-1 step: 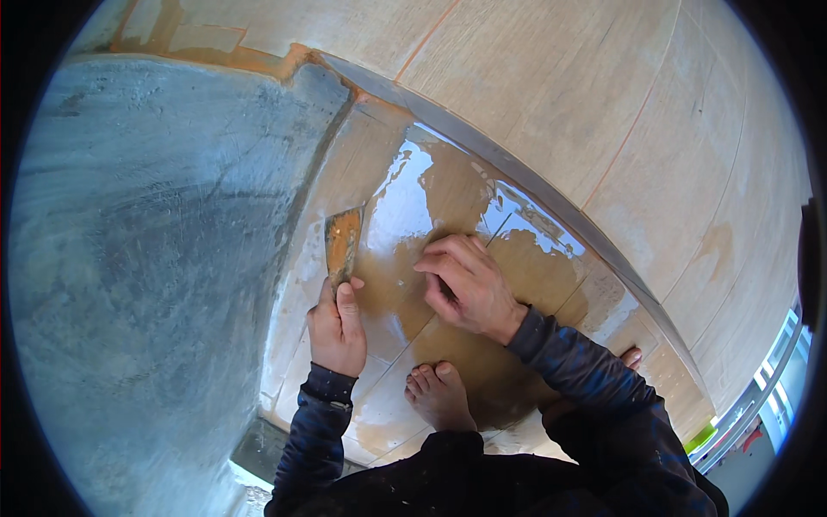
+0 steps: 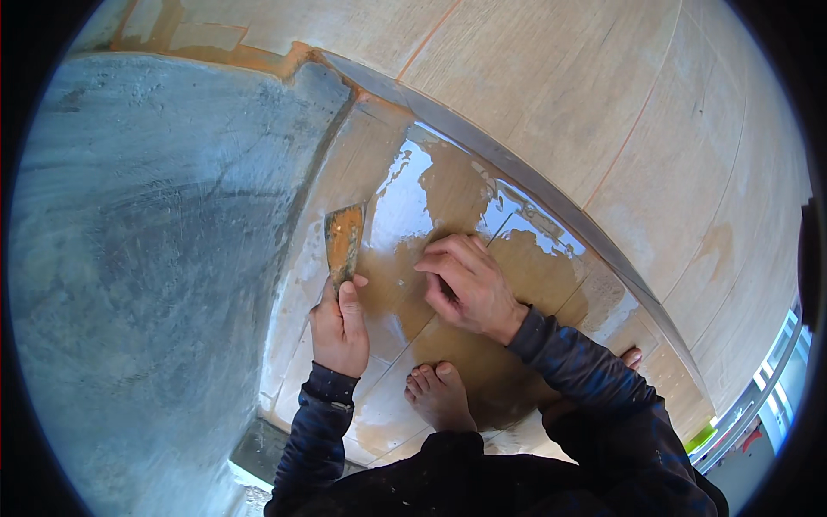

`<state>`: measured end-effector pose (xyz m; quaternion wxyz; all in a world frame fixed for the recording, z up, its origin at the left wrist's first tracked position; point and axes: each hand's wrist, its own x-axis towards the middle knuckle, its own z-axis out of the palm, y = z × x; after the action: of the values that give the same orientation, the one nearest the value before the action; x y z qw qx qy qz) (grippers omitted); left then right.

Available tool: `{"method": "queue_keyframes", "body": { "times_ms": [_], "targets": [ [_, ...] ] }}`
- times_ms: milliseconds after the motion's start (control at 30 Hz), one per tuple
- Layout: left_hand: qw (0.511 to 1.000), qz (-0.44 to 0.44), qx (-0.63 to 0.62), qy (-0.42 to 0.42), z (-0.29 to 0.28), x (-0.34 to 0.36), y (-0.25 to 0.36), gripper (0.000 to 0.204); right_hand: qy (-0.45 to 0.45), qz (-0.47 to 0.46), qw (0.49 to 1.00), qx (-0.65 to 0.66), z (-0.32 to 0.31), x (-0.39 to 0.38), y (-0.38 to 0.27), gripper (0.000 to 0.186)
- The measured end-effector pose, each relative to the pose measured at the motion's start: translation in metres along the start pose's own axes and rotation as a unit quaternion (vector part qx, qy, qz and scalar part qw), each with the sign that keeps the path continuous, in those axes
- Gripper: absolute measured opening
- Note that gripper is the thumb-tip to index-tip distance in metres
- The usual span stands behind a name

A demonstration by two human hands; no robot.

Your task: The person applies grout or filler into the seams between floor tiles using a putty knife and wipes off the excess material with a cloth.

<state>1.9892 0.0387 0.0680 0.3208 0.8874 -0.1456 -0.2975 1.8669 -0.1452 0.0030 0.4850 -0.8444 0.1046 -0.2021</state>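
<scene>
My left hand [image 2: 338, 327] grips the handle of a flat scraper [image 2: 345, 241]; its blade is smeared orange-brown and lies on the tiled floor [image 2: 388, 164] near the edge of a grey cement surface. My right hand [image 2: 465, 284] rests to the right of it, fingers curled and pressing on a wet tile, with nothing held in it. Brown muddy water [image 2: 431, 185] covers the tiles around both hands. Both forearms are in dark sleeves.
My bare foot [image 2: 439, 396] stands on the wet tiles just below my hands; toes of the other foot [image 2: 633, 355] show at the right. A rough grey cement area [image 2: 146, 258] fills the left. A grey strip [image 2: 534, 185] borders beige wall tiles [image 2: 603, 86].
</scene>
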Motion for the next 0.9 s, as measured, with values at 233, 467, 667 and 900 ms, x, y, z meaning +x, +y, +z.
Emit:
{"method": "queue_keyframes", "body": {
  "times_ms": [233,467,667,900],
  "targets": [
    [0.975,-0.056,-0.201,-0.072,0.011,0.005,0.022,0.036,0.004,-0.002,1.0,-0.003,0.0,0.002,-0.004,0.031],
    [0.984,0.173,0.026,0.026,0.012,0.046,0.028,0.026,-0.001,0.012,1.0,-0.004,0.002,-0.003,0.001,0.032],
    [0.979,0.179,0.097,0.028,0.009,0.091,0.047,0.023,0.002,0.006,1.0,-0.005,0.004,-0.001,0.0,0.03],
    [0.971,0.186,0.15,0.029,0.016,0.096,0.049,0.023,-0.002,0.009,1.0,-0.011,0.002,-0.002,-0.001,0.03]
  ]
}}
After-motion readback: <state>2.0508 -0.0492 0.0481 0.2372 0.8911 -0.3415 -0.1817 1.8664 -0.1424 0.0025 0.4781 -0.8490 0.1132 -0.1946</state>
